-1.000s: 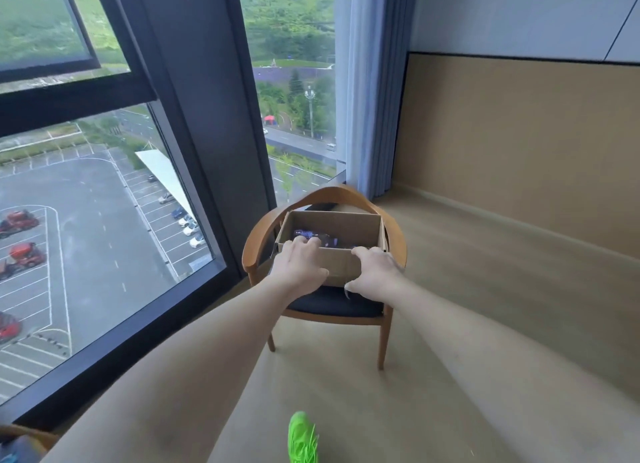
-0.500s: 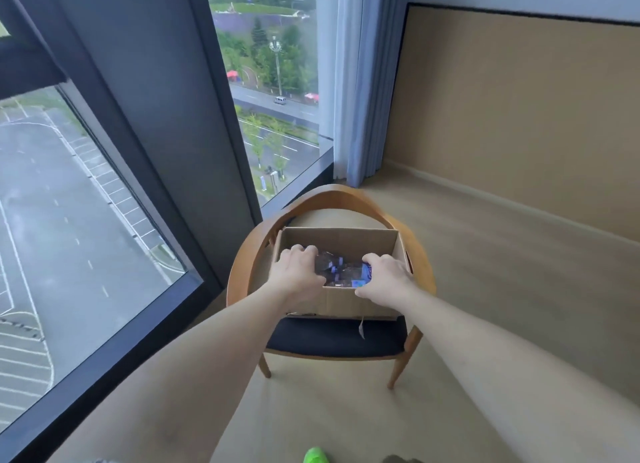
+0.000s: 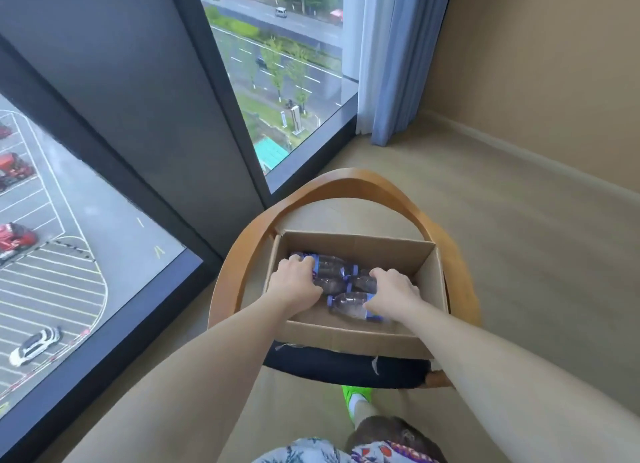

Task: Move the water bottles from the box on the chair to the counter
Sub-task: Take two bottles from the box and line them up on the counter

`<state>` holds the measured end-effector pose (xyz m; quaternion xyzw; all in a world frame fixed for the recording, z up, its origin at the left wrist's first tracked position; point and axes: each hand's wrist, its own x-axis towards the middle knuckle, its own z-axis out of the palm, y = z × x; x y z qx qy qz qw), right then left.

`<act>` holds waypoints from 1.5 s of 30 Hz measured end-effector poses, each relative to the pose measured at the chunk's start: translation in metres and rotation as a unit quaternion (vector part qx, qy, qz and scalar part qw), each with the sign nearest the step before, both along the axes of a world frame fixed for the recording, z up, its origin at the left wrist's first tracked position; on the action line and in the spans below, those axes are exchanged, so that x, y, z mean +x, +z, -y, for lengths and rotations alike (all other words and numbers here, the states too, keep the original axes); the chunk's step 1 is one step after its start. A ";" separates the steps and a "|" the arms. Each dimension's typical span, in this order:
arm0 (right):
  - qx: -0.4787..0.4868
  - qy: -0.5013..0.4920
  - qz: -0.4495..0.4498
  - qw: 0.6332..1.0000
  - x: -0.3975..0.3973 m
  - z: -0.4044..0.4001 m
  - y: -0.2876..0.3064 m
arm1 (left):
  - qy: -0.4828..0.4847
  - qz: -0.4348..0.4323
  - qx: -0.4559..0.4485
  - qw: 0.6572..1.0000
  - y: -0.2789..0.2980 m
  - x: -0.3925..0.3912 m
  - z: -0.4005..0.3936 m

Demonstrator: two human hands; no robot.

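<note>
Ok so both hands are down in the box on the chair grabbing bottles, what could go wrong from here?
1. The water bottles lie loose on their sides; if either the left hand or the right hand gathers several at once, one could slip out during the carry.
2. The cardboard box sits at the front edge of the wooden chair; pulling toward the body could perhaps drag it off the seat.

A wooden armchair with a curved backrest and a dark seat cushion is standing on the beige floor, just beside the window. An open cardboard box is sitting directly on the cushion, between the armrests. The cushion's front edge is showing below the box.
</note>
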<state>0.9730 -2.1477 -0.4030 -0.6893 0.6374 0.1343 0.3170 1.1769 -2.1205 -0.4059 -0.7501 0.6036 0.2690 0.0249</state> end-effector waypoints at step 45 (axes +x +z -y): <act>0.175 0.049 -0.044 0.982 0.014 0.054 -0.214 | 0.014 -0.010 0.185 0.983 -0.182 -0.003 0.089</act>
